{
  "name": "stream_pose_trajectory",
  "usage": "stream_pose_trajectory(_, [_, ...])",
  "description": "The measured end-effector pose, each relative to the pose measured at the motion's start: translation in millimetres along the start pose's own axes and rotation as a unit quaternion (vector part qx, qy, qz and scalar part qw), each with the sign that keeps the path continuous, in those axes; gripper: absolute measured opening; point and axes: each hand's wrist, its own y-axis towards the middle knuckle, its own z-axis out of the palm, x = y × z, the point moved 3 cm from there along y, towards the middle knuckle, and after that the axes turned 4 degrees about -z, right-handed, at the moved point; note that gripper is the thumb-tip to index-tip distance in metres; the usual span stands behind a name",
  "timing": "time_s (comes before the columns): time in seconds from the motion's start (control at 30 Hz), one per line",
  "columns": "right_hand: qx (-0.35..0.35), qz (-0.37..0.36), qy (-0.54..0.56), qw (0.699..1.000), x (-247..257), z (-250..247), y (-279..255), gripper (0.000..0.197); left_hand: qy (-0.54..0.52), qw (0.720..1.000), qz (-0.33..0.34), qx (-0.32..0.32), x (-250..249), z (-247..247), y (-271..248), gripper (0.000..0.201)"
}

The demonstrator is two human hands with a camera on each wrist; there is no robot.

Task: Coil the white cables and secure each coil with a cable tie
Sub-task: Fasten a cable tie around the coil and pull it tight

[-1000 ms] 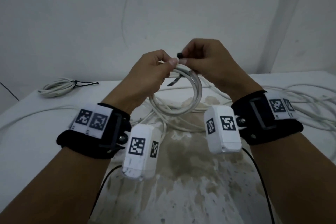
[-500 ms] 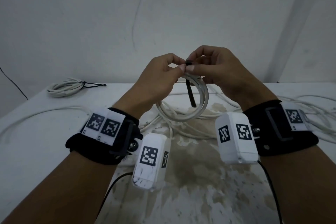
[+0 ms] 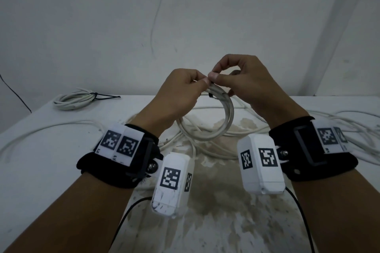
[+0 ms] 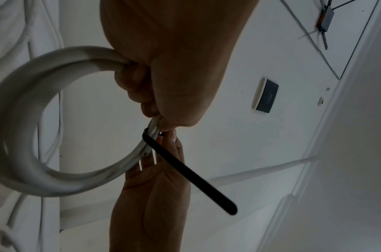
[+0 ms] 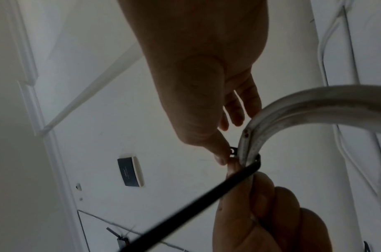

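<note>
Stained white worktop (image 3: 216, 222) below, loose cables (image 3: 339, 121) spread over it. My left hand (image 3: 181, 94) grips the coil (image 3: 224, 127) up in the air; my right hand (image 3: 244, 82) pinches the black tie's (image 4: 185, 170) head against it. A tied coil (image 3: 76, 98) sits far left.

two cable coils (image 3: 213, 117), two cable ties (image 4: 185, 168), two hands (image 3: 181, 96)
</note>
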Motion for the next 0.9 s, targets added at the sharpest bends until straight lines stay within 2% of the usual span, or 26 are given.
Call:
stream_pose_trajectory(0.13, [0.005,0.026,0.051,0.998,-1.1,1.4,-2.8,0.012,0.001,1.0,0.009,0.015,-4.2,-1.0,-2.3,0.024])
stream_pose_trajectory(0.27, [0.012,0.005,0.03,0.999,3.3,7.8,-2.3,0.01,0.026,0.999,0.011,-0.039,-5.4,-8.4,0.2,0.024])
stream_pose_trajectory(0.33, [0.001,-0.003,0.0,1.0,5.4,9.1,-0.7,0.02,0.015,0.997,-0.001,-0.074,-3.9,-15.7,2.1,0.024])
stream_pose_trajectory(0.4, [0.007,-0.027,-0.024,0.999,11.3,9.5,-0.1,0.023,-0.017,0.994,-0.019,-0.102,-2.3,-24.3,3.7,0.024])
stream_pose_trajectory(0.5, [0.065,-0.08,-0.054,0.993,25.2,12.9,-2.7,0.021,-0.043,0.99,-0.034,-0.133,-1.2,-34.7,4.9,0.023])
stream_pose_trajectory(0.6, [0.096,-0.12,-0.058,0.986,35.2,21.4,-4.5,0.019,-0.044,0.989,-0.043,-0.138,-1.8,-37.5,4.3,0.023])
stream_pose_trajectory(0.73, [0.059,-0.128,-0.029,0.99,39.5,26.6,-5.0,0.015,-0.039,0.993,-0.039,-0.107,-3.4,-30.3,1.4,0.021])
stream_pose_trajectory(0.8, [0.026,-0.101,0.015,0.994,38.2,25.2,-4.6,0.014,-0.036,0.994,-0.037,-0.102,-4.3,-27.5,1.0,0.022])
stream_pose_trajectory(0.9, [-0.06,-0.045,0.066,0.995,30.6,21.0,-0.7,0.011,-0.043,0.994,-0.039,-0.098,-5.3,-24.3,2.3,0.023])
